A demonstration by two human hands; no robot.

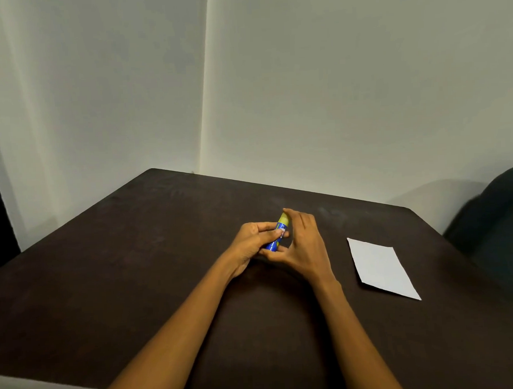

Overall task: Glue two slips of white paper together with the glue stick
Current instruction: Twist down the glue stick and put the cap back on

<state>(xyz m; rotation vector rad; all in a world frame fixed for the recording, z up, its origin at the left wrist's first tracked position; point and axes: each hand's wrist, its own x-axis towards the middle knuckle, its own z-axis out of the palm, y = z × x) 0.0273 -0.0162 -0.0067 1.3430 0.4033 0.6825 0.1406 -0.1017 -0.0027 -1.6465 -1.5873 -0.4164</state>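
The glue stick (277,233) is gripped by the left hand (252,242) above the table (134,275), its yellow cap touched by the right hand (302,245), grip unclear; white paper (382,268) lies apart, untouched; uncapping, gluing and joining are judged outstanding.

no readable text, glue stick (276,233) label print too blurred

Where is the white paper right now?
In the head view, the white paper lies flat on the dark table, right of the right hand, untouched.
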